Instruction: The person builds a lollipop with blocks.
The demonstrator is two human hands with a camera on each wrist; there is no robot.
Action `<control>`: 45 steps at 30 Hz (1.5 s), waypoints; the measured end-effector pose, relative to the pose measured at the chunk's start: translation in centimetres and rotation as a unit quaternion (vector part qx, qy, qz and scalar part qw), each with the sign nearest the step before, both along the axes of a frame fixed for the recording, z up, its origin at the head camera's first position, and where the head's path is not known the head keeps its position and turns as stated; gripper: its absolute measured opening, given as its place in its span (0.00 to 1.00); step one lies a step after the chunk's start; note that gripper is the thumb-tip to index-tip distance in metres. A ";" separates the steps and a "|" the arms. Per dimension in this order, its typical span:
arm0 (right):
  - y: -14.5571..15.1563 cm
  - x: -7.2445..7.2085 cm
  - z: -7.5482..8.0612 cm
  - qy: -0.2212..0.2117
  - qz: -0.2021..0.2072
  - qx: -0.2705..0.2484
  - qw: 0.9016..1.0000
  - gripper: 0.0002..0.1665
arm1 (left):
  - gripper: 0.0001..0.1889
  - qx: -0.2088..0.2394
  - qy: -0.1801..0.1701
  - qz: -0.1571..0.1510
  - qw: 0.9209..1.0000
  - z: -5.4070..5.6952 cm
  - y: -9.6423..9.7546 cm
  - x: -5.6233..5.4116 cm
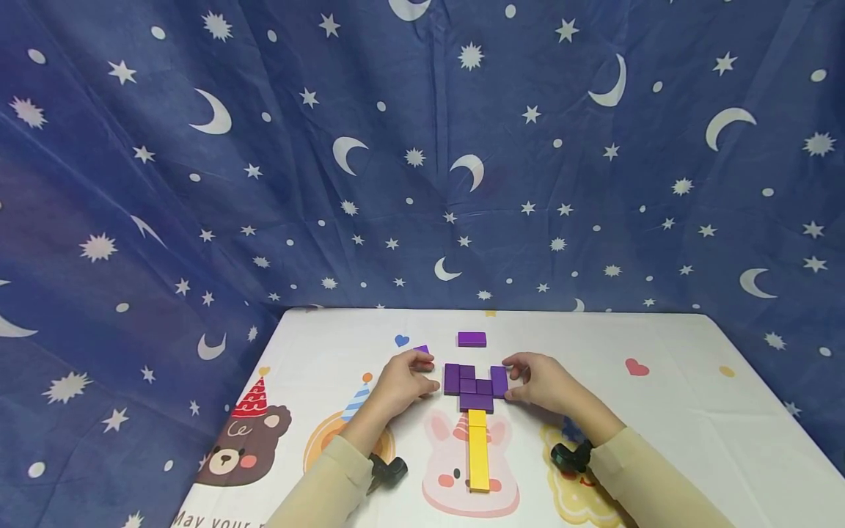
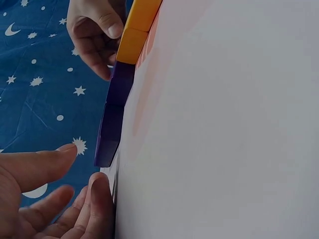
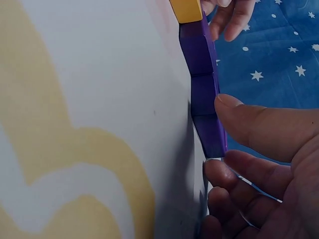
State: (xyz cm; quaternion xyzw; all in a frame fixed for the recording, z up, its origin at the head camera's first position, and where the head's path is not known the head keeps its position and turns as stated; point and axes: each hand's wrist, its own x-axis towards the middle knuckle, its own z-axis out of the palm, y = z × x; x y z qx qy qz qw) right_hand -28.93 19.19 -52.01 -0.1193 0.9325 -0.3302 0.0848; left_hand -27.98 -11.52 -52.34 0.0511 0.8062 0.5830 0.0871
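Several flat purple blocks lie together on the white tablecloth, joined to a column of yellow blocks (image 1: 478,458) in the head view. My right hand (image 1: 538,381) pinches the rightmost purple block (image 1: 499,382), thumb at its near end and fingertips at the far end. To the left, my left hand (image 1: 399,378) holds nothing, its thumb and fingers apart. Its fingertips are close to the leftmost purple block (image 1: 452,379). In the left wrist view, a gap separates the left thumb from a dark purple block (image 2: 109,132).
One loose purple block (image 1: 472,339) lies beyond the group. Another purple block (image 1: 421,350) is partly hidden behind the left fingers. The tablecloth (image 1: 680,418) carries printed animals and hearts, and a blue star-patterned curtain (image 1: 422,183) hangs behind the table.
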 end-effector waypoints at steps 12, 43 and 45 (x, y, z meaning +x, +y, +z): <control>0.0 0.0 -0.7 0.003 -0.008 -0.007 1.000 0.34 | 0.37 0.008 -0.005 0.052 0.999 0.4 -1.5 -0.8; -0.1 0.4 -0.9 0.014 -0.023 -0.015 1.000 0.32 | 0.27 -0.047 -0.006 0.063 0.997 -0.1 -2.4 -4.8; -0.1 0.5 -0.9 0.014 -0.022 -0.016 1.000 0.32 | 0.26 -0.046 -0.010 0.063 0.997 -0.2 -2.4 -4.9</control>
